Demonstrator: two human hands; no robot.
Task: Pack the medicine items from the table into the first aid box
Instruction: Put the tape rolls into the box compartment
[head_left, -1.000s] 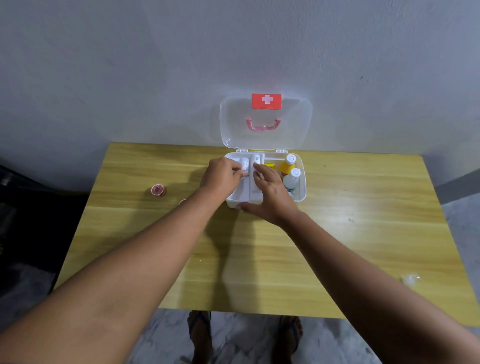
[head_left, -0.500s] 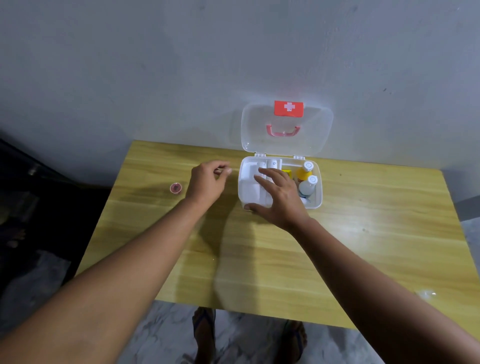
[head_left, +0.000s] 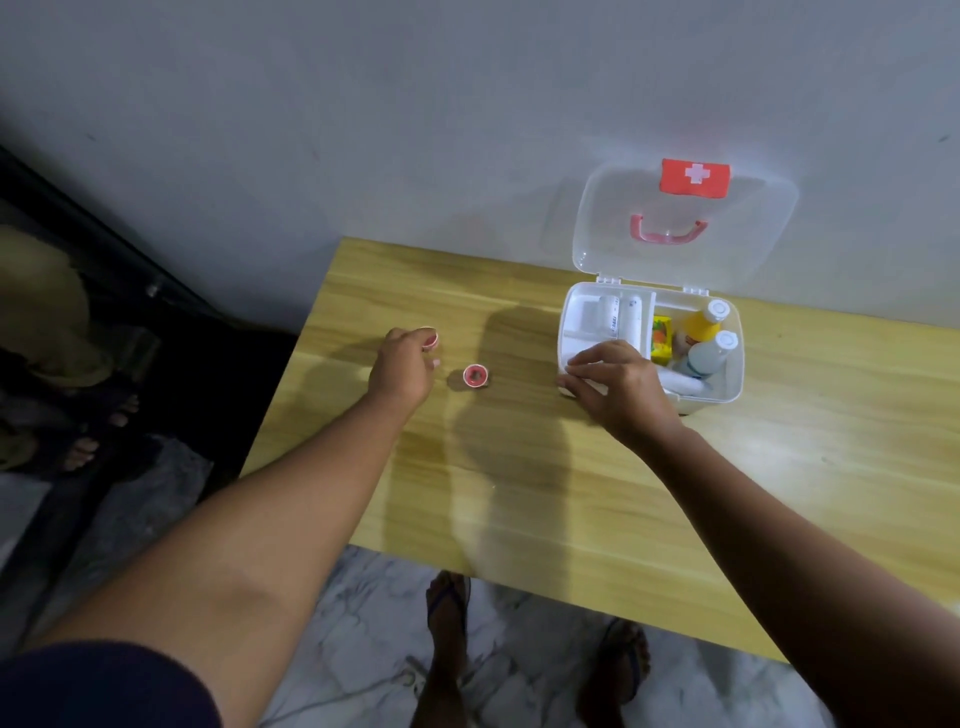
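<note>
I have one view only, the wide-angle head camera, looking forward and steeply down from above the near edge of the desk (head_left: 519, 493). It faces the wall (head_left: 415, 104) behind, sits about an arm's reach away, and catches the floor (head_left: 363, 623) below.

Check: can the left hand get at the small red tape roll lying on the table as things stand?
Probably yes. The red tape roll lies in the open on the table, just right of the left hand, nothing between them. But that hand already pinches another red roll.
</note>
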